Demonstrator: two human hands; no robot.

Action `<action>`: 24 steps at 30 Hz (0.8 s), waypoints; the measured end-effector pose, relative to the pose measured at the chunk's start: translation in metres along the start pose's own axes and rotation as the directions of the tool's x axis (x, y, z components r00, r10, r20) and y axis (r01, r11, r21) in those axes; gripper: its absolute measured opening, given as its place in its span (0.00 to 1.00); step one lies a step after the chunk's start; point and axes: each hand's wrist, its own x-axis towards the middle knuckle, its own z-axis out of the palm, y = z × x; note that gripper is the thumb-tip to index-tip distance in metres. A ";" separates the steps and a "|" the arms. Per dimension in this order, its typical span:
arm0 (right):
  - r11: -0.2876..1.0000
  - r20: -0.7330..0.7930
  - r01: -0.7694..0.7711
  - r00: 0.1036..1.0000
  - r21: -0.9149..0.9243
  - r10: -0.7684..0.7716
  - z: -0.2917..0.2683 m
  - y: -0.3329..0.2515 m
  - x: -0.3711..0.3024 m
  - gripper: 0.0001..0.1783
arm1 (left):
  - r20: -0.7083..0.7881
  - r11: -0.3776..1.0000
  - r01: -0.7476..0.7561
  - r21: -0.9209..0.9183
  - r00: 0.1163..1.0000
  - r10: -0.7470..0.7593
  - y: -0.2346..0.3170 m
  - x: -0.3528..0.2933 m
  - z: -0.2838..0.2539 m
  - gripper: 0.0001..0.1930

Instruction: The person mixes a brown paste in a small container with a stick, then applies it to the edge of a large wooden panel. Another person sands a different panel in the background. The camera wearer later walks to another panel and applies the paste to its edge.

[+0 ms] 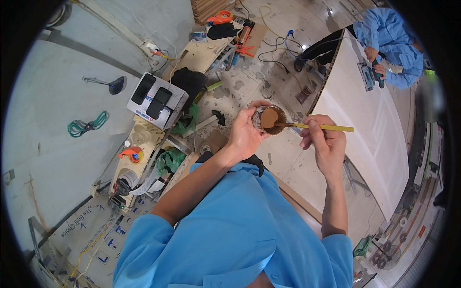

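My left hand [245, 130] is wrapped round a small cup [282, 115] with a dirty, brown-stained rim. Inside the cup is brown paste [269, 118]. A thin yellow stick [339, 128] is pinched between the thumb and fingers of my right hand [326, 142]. Its brown-coated end reaches into the cup at the paste; whether that end is a brush or a plain tip, I cannot tell. Both hands are raised in front of my body, above the floor.
To the right stands a large white panel [355, 125], where a person in blue works a sander [367, 77]. Left, a cluttered bench carries a box [175, 103] with two phones and orange tape [132, 154]. Cables [276, 50] and an orange caulking gun [243, 39] lie farther off.
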 end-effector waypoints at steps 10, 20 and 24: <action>0.985 0.105 0.083 0.990 0.152 -0.099 0.003 -0.001 0.003 0.13 | -0.021 1.000 -0.019 -0.008 1.000 0.019 0.003 0.002 -0.001 0.21; 0.995 0.251 0.085 0.963 0.057 -0.097 -0.012 0.001 0.001 0.10 | -0.091 0.996 0.002 -0.094 0.996 -0.010 0.007 0.003 -0.003 0.21; 0.992 0.219 0.098 0.969 0.077 -0.112 -0.015 -0.003 0.000 0.10 | -0.094 0.995 0.008 -0.101 0.995 -0.017 0.008 0.005 -0.004 0.21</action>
